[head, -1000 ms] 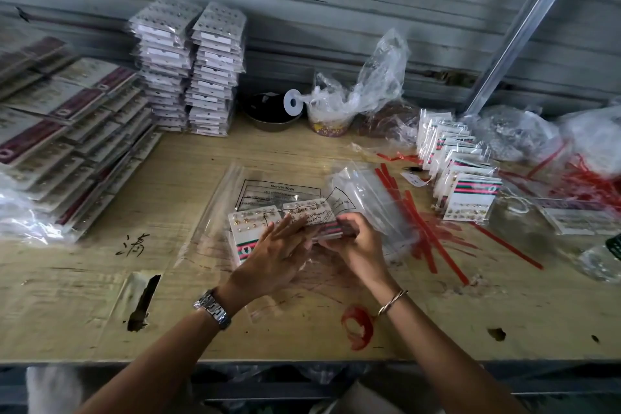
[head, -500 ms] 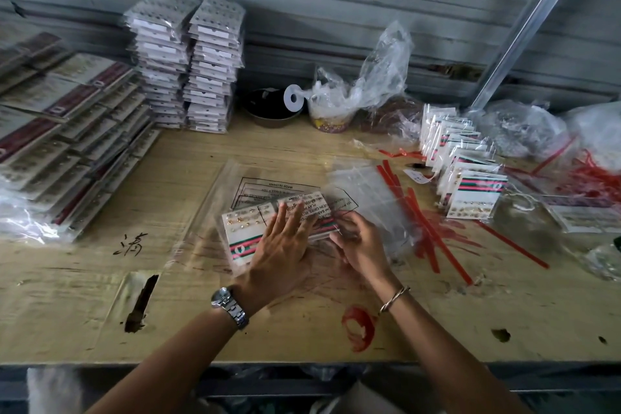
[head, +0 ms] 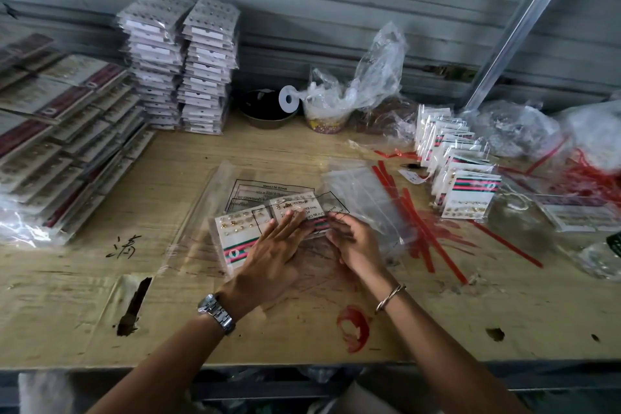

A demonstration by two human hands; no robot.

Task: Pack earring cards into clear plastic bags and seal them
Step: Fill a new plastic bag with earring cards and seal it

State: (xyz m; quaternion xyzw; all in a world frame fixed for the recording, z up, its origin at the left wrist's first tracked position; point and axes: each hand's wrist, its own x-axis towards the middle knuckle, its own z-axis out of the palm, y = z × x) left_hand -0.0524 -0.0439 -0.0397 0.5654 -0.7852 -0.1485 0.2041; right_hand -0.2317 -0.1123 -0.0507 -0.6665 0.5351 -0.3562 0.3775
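Evidently the sealing step is in hand. The left hand (head: 275,245) lies flat with its fingers straight, pressing the earring cards (head: 240,233) down inside a clear plastic bag (head: 268,186) on the wooden table (head: 168,185). The right hand (head: 358,244) sits at the cards' right edge with its fingers bent; whether they pinch the bag's flap is hard to tell through the glare. Done well, the flat hand pins the cards, air is smoothed toward the opening, and the flap is folded squarely and pressed along its whole length. Sealed packs (head: 467,188) stand to the right.
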